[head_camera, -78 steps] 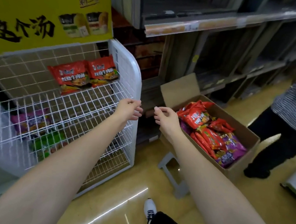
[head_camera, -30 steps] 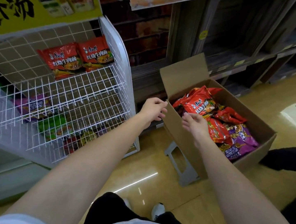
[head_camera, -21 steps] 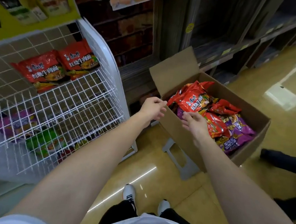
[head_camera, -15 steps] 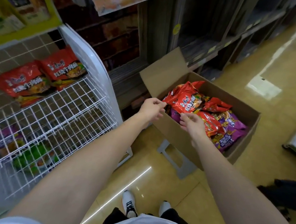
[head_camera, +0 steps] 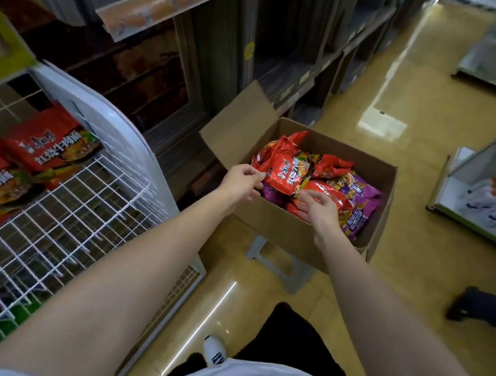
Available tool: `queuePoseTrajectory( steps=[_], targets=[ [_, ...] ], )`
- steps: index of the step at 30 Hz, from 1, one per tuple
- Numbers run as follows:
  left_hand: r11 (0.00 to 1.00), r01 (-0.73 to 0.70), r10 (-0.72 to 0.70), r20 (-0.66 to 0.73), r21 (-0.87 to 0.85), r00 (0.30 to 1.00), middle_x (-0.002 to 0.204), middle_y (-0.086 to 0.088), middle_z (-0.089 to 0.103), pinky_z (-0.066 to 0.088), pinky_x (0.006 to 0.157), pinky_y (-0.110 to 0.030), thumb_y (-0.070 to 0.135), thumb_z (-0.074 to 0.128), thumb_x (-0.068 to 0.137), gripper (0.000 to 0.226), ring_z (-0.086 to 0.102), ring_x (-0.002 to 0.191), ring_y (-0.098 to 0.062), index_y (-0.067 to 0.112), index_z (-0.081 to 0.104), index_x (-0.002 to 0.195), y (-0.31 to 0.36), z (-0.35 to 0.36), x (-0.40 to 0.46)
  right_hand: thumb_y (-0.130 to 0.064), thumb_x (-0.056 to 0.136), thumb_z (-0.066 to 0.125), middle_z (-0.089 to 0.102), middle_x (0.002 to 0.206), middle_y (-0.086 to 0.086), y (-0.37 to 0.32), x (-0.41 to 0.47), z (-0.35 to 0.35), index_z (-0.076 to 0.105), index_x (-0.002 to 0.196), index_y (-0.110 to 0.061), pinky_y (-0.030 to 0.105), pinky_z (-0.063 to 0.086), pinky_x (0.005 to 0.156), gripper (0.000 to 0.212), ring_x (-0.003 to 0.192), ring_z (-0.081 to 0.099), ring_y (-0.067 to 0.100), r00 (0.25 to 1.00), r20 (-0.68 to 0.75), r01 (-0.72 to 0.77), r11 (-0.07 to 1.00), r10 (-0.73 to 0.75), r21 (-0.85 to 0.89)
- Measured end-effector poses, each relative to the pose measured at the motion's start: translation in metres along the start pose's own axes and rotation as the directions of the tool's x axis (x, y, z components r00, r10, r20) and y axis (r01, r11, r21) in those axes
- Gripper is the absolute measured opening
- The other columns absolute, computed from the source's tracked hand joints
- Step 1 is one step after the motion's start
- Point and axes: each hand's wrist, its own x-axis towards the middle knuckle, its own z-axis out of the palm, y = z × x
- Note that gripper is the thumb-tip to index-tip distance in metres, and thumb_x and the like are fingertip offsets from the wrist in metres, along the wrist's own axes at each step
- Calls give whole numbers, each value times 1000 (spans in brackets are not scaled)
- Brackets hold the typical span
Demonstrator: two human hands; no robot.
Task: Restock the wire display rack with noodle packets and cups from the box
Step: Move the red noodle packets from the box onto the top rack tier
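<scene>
On the left, the white wire rack holds red noodle packets, while further right the left hand pinches the edge of a red packet atop the open cardboard box, and the right hand hovers over the packets with relaxed, empty fingers.

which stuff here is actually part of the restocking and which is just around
Part of the job:
- cardboard box
- red noodle packet at the left hand
- purple packets beside the right hand
- wire rack

Just around:
- grey stool
- wooden shelving
- far shelf unit
</scene>
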Motion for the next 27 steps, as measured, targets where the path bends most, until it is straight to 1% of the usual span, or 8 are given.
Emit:
queuePoseTrajectory(
  steps=[3, 8, 11, 14, 18, 20, 24, 27],
  targets=[
    [1000, -16, 16, 16, 14, 1000, 105, -7, 70, 59, 76, -30, 28, 59, 102, 22, 71, 93, -23, 11, 65, 113, 5, 4, 6, -23, 96, 69, 69, 115, 9, -3, 8, -5, 63, 115, -15, 39, 57, 95, 21, 103, 69, 21, 1000, -15, -2, 1000, 2, 11],
    [999, -24, 23, 37, 23, 999, 107, -7, 70, 59, 86, -38, 28, 57, 103, 19, 69, 96, -22, 13, 63, 113, 16, 18, 25, -23, 96, 68, 68, 115, 9, -11, 28, -12, 63, 117, -14, 37, 58, 92, 23, 105, 67, 21, 1000, -25, 3, 1000, -2, 9],
    [999, -21, 20, 19, 43, 1000, 108, -8, 70, 58, 82, -35, 28, 57, 103, 20, 70, 95, -22, 12, 64, 113, 22, 29, 39, -25, 96, 68, 68, 116, 9, -13, 46, -18, 63, 122, -12, 35, 58, 89, 29, 104, 68, 20, 1000, -21, 13, 1000, -13, -25],
    [998, 4, -4, 0, 59, 1000, 109, -7, 69, 58, 80, -33, 27, 57, 103, 20, 69, 97, -22, 12, 64, 114, 27, 40, 53, -25, 96, 69, 68, 115, 7, -16, 65, -21, 63, 121, -13, 37, 58, 92, 29, 107, 67, 22, 1000, 0, -11, 999, 11, -42],
    [997, 47, -44, -46, 68, 998, 108, -6, 69, 58, 88, -40, 27, 59, 102, 15, 68, 98, -23, 15, 66, 108, 27, 54, 73, -25, 95, 69, 67, 116, 6, -19, 90, -24, 64, 121, -15, 40, 57, 96, 28, 108, 65, 21, 998, 36, -48, 997, 51, -66],
    [996, 57, -52, -77, 68, 996, 104, -5, 69, 58, 89, -41, 26, 59, 101, 12, 68, 95, -22, 17, 67, 102, 25, 59, 81, -25, 95, 70, 67, 115, 5, -18, 101, -24, 64, 120, -16, 41, 56, 96, 28, 107, 66, 21, 996, 49, -67, 994, 71, -82],
    [992, 99, -87, -135, 81, 987, 103, -4, 71, 59, 86, -40, 27, 59, 100, 10, 69, 95, -22, 21, 66, 95, 23, 66, 96, -27, 94, 70, 66, 119, 4, -15, 124, -23, 65, 113, -22, 45, 53, 101, 21, 109, 64, 23, 989, 88, -106, 989, 115, -98],
    [985, 146, -129, -177, 88, 976, 107, -4, 70, 57, 73, -34, 30, 61, 99, 10, 67, 94, -20, 20, 66, 99, 21, 70, 108, -27, 94, 70, 64, 124, 5, -14, 139, -22, 63, 107, -26, 48, 49, 106, 14, 116, 60, 25, 981, 120, -137, 984, 151, -116]
  ],
)
